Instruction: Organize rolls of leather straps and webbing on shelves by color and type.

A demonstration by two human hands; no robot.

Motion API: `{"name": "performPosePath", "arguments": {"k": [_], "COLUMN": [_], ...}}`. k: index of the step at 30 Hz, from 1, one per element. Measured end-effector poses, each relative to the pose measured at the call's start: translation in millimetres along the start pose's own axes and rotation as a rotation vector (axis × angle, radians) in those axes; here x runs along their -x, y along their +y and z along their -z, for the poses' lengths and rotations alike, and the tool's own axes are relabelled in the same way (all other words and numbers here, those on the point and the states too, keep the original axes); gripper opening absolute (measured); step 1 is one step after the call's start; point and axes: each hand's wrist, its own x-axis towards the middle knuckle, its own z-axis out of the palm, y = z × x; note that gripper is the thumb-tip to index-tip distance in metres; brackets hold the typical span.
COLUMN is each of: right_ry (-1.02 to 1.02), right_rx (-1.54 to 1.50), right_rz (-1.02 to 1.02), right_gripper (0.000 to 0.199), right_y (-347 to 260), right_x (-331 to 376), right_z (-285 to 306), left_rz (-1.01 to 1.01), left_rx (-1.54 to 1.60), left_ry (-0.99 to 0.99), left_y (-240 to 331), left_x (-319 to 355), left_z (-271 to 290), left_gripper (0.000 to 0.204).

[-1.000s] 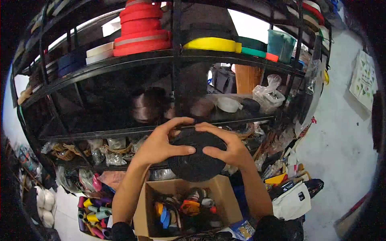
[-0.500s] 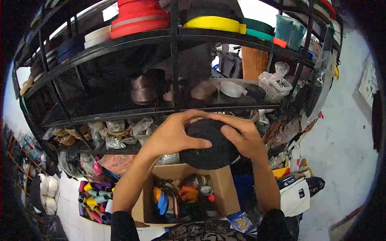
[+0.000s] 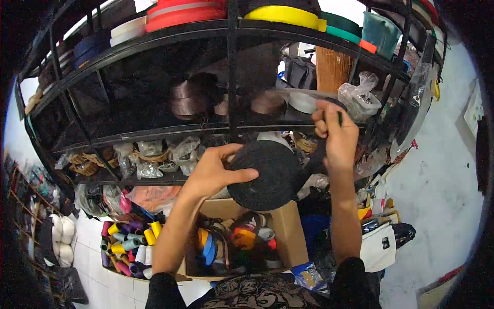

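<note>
While the left hand [image 3: 213, 172] grips a flat black roll of tape [image 3: 265, 175] above a cardboard box [image 3: 288, 234] of ribbons, the right hand [image 3: 337, 136] pinches its loose end before a crowded black shelf [image 3: 154, 135].

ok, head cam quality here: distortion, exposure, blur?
Head view: strong fisheye, the black metal shelf rails bow and a dark vignette rings the frame; upper shelf bays deep in shadow, white floor bright; left hand, right hand and round black tape roll fairly sharp.
</note>
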Motion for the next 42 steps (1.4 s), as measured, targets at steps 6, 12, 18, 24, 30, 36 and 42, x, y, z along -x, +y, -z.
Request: {"name": "performPosePath", "arguments": {"k": [6,12,18,24,30,36,42], "right_ry": [0.192,0.292,0.008,-0.332,-0.917,-0.779,-0.642], "right_rx": [0.007,0.09,0.271,0.366,0.836,1.035,1.325], "right_rz": [0.075,0.017,-0.102,-0.265,0.31,0.429,0.865], "right_gripper": [0.027,0.024,0.021,0.014,0.044,0.021,0.016], "right_y": [7.3,6.4,29.9,1.6,-17.4,-24.0,-11.6], "right_x": [-10.2,21.5,82.7,109.7,93.6,86.4,77.5], "right_z": [15.4,23.4,48.7,49.7,35.6,33.1,46.1], "left_rz": [-0.025,-0.09,-0.149,-0.106,-0.165,-0.169,-0.097], "left_rx": [0.306,0.735,0.826,0.739,0.697,0.581,0.513], "left_ry": [0.2,0.563,0.703,0.704,0.665,0.696,0.691], "left_y": [-35.2,-58.1,-58.1,-52.8,-22.8,-6.0,-7.2], "left_x": [15.3,31.6,36.8,39.5,42.6,49.2,54.4], "left_z": [11.5,25.3,52.2,61.7,46.9,43.2,31.7], "left_gripper": [0.044,0.04,0.035,0.043,0.034,0.037,0.035]}}
